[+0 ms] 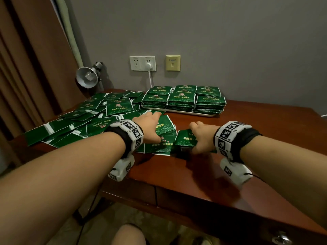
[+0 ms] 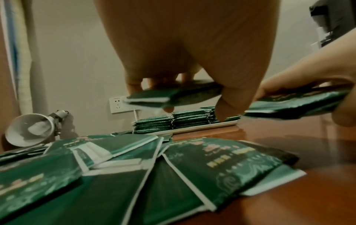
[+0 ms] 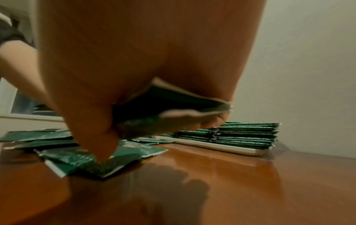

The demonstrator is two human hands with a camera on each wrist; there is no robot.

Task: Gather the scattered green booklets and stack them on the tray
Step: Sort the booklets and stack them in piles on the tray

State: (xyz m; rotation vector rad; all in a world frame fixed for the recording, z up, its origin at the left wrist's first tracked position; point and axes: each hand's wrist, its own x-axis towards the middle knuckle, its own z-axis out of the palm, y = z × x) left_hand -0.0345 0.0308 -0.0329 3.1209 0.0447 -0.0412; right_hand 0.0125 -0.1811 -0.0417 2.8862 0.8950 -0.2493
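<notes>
A glossy wooden table [image 1: 230,156] stands against a grey wall, with loose green booklets [image 1: 79,119] fanned over its left half and neat stacks filling the white tray [image 1: 203,114] at the back. The left hand [image 1: 148,128] pinches a thin booklet clear of the pile; the right hand [image 1: 203,137] grips a small bundle [image 1: 185,138]. They look light, slick and floppy, best pinched by an edge.
</notes>
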